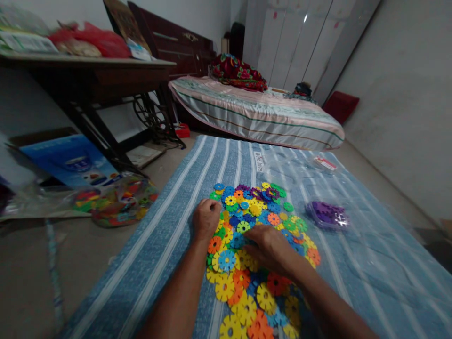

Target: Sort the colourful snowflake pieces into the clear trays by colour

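Note:
A spread of colourful slotted plastic discs (256, 301), in yellow, orange, blue, green and purple, covers the middle of the blue striped cloth. My left hand (207, 218) rests at the pile's left edge with its fingers curled in; whatever is inside them is hidden. Over the middle of the pile, my right hand (271, 244) reaches leftward, thumb and forefinger apart beside a blue disc (237, 240). To the right of the heap stands a clear plastic box (329, 217) with purple discs in it.
A clear plastic bag (374, 268) lies on the right of the striped cloth (169, 221), and a small red-and-white packet (325, 163) sits farther back. On the floor at left is a bag of colourful pieces (122, 202). Behind are a bed (261, 115) and a treadle table (102, 63).

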Available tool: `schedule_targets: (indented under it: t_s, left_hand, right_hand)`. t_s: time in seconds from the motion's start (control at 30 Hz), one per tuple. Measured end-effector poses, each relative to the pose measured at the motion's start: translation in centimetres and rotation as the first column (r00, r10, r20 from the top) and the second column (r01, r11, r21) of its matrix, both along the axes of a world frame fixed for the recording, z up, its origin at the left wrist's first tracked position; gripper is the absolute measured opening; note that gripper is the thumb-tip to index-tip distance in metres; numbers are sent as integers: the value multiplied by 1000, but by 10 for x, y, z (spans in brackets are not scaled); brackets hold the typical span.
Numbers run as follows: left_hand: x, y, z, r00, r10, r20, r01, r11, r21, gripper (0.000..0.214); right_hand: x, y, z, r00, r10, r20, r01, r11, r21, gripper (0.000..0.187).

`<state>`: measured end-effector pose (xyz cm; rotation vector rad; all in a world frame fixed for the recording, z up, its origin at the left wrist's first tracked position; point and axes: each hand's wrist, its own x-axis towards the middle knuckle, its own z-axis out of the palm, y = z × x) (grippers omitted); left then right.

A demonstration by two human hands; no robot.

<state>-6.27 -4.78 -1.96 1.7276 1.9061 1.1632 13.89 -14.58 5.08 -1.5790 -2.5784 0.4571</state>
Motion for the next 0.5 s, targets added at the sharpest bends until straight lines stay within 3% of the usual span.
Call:
schedule_targets:
  t_s: [0.07,0.23,0.37,0.5]
  left_hand:
    - [0,0,0,1000,-1,0,1,1000,4,18]
    - [0,0,1,1000,5,7,-6,1000,5,19]
    - [-1,0,2,1000,3,6,-3,1000,3,19]
    - [-1,0,2,1000,2,13,-2,1000,-2,19]
  right_hand:
    - [8,17,-1,989,-147,18,145,987,66,17]
    - [39,71,-7,867,-486,113,457,864,211,25]
    - [55,97,-15,821,-539,189,512,841,175,29]
    - [56,96,-21,830,-523,197,496,851,170,27]
